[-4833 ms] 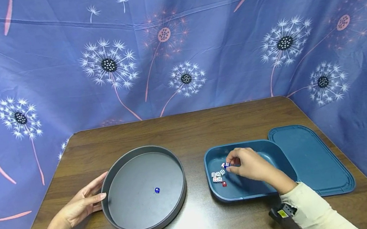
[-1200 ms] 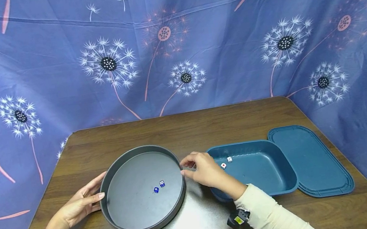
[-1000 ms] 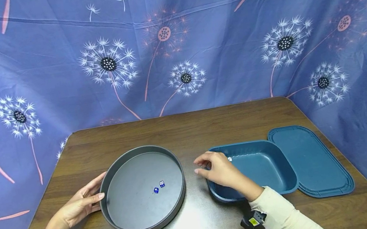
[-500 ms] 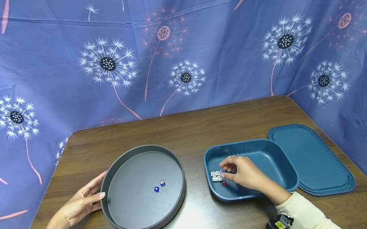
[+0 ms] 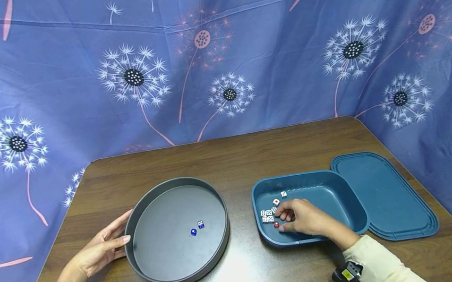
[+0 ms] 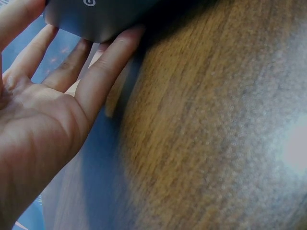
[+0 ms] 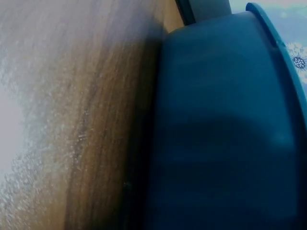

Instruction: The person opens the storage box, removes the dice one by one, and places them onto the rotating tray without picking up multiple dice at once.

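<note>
In the head view my left hand (image 5: 99,249) rests against the left side of a round dark grey pan (image 5: 157,269), its fingers stretched along the wall. The left wrist view also shows those fingers touching the pan (image 6: 103,19). Two blue dice (image 5: 200,224) lie on the pan's floor. Inside a blue rectangular container (image 5: 337,236), my right hand (image 5: 304,218) hovers low with thumb and fingertips apart, beside a red die (image 5: 276,224). Several white dice (image 5: 268,219) cluster at the container's left end. The right wrist view shows the container's outer wall (image 7: 220,96), not the hand.
A flat blue lid (image 5: 387,196) lies right of the container on the brown wooden table (image 5: 228,159). A blue dandelion-print cloth (image 5: 275,58) hangs behind the table and at its sides.
My right hand held a blue die in the container; a second blue die now lies in the pan. The hand has gone back to the container near the red die. My left hand stays put.
</note>
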Action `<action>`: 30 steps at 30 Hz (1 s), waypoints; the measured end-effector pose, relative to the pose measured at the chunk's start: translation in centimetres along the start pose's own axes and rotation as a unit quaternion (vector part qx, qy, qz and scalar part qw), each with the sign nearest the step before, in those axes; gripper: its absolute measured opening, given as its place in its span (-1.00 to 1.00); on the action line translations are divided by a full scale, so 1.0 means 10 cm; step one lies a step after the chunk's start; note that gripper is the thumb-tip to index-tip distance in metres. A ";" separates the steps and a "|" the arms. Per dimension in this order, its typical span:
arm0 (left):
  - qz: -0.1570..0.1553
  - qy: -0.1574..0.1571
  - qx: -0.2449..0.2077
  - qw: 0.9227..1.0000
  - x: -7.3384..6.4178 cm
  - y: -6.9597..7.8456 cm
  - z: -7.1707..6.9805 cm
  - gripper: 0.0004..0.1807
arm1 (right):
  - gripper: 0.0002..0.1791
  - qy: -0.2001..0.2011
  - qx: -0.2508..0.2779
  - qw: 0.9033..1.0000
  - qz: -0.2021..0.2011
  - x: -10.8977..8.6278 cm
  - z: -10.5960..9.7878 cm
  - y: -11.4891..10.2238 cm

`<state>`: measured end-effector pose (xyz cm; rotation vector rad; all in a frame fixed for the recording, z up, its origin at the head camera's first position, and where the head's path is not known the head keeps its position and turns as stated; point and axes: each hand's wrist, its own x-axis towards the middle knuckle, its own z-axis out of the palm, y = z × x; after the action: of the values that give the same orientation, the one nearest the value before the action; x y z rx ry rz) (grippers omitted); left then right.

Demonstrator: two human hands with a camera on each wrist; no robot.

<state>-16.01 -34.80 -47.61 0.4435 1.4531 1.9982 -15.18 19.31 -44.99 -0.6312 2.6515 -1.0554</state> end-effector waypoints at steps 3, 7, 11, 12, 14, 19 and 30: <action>0.002 -0.003 -0.001 1.000 0.00 0.00 0.00 -0.25 | -0.74 0.000 -0.003 1.000 -0.004 0.01 0.02 0.01; 0.003 -0.007 -0.003 1.000 0.00 0.00 -0.01 -0.25 | -0.75 0.004 -0.012 1.000 -0.010 0.02 0.05 0.02; -0.002 -0.005 -0.007 1.000 0.00 -0.01 -0.01 -0.24 | -0.77 0.010 -0.026 1.000 -0.009 0.03 0.08 0.04; -0.004 -0.003 -0.008 1.000 -0.01 -0.01 -0.01 -0.25 | -0.78 0.012 -0.030 0.999 -0.009 0.03 0.09 0.04; -0.006 0.001 -0.007 1.000 -0.01 -0.01 -0.01 -0.25 | -0.79 0.015 -0.037 0.999 -0.011 0.03 0.09 0.04; -0.007 0.005 -0.002 1.000 -0.02 -0.02 -0.01 -0.25 | -0.82 0.020 -0.050 0.998 -0.021 0.03 0.10 0.03; -0.003 0.002 0.001 1.000 -0.01 0.00 -0.01 -0.25 | -0.85 0.020 -0.050 0.998 -0.023 0.02 0.09 0.00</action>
<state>-15.99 -34.93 -47.59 0.4368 1.4571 1.9948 -15.06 18.63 -45.62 -0.7004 2.7507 -0.9629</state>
